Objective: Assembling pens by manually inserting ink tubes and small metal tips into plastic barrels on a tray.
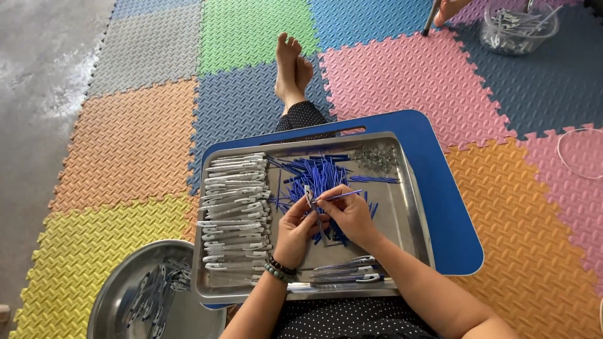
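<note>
Assembly seems underway: left hand pinches a small white plastic pen barrel, right hand grips a thin blue refill above the steel tray; next needs careful alignment.

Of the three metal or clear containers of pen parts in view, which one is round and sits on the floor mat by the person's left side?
The round metal bowl, lower left on the yellow mat; the rectangular tray rests on the blue board, and the clear tub stands far off.

Single head cam, worn high, looking steeply down and fwd over lap. Close on steel tray atop blue lap board, both centred low in frame. Far edge of view takes in coloured foam floor mats, concrete at upper-left corner.
</note>
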